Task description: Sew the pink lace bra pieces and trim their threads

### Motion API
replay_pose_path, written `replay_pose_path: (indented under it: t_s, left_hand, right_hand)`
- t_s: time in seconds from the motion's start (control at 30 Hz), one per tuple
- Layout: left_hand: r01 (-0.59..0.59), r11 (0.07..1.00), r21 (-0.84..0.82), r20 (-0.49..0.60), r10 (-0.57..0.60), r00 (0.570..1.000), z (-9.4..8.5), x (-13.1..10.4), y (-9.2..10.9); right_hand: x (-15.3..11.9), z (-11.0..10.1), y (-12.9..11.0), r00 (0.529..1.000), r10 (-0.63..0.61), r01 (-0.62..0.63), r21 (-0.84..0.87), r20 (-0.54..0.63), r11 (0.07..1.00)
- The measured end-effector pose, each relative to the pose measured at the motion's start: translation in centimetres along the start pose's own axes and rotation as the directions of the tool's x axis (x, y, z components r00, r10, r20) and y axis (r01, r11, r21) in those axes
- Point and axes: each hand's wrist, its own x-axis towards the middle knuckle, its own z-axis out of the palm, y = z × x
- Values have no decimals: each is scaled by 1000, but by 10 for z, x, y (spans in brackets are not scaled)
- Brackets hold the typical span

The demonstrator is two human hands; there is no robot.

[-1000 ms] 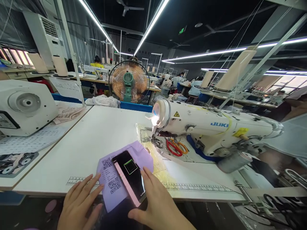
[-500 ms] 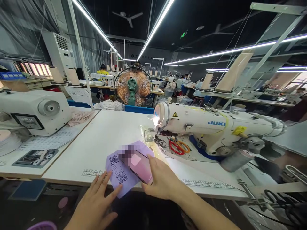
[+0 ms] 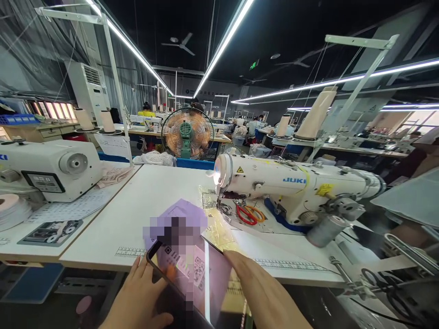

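Note:
My right hand is closed around the right edge of a smartphone, which is tilted over the table's front edge. Its lit screen displays a picture with QR codes, and part of it is pixelated. My left hand is beside the phone's lower left side, with its fingers apart and partly hidden by the phone; whether it touches the phone I cannot tell. Behind the phone, a purple paper sheet rests on the white tabletop, its lower part covered.
To the right stands a white JUKI sewing machine with its lamp lit. Red-handled scissors and an orange-handled tool lie beneath its arm. A grey thread cone is nearby. Another sewing machine stands left, and a fan behind.
The phone has come nearer and lower, off the purple paper, and its screen now faces me with QR codes on it. My right hand moved down with it. The view has shifted slightly.

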Motion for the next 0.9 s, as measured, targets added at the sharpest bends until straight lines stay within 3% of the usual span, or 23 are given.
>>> replay_pose_path:
  t_s: [0.17, 0.3, 0.43, 0.57, 0.73, 0.9]
  left_hand:
    - [103, 993, -62, 273, -83, 958, -43, 15, 10]
    - [217, 976, -21, 441, -186, 878, -63, 25, 23]
    - [250, 968, 15, 536, -218, 815, -78, 33, 32]
    - [262, 965, 0, 574, -215, 790, -77, 33, 31]
    - [260, 962, -84, 505, -184, 843, -62, 28, 21]
    - [286, 958, -35, 594, -210, 777, -69, 33, 24]
  right_hand:
    - [-6, -7, -3, 1000, 24, -24, -39, -14, 999]
    - [-6, -16, -11, 999, 13, -17, -103, -37, 995]
    - [-4, -22, -17, 998, 45, -51, -135, -51, 990]
    - [-2, -17, -14, 997, 51, -57, -132, -50, 990]
    - [-3, -8, -3, 1000, 15, -18, -124, -28, 992]
    - [0, -9, -2, 1000, 19, -21, -129, -17, 991]
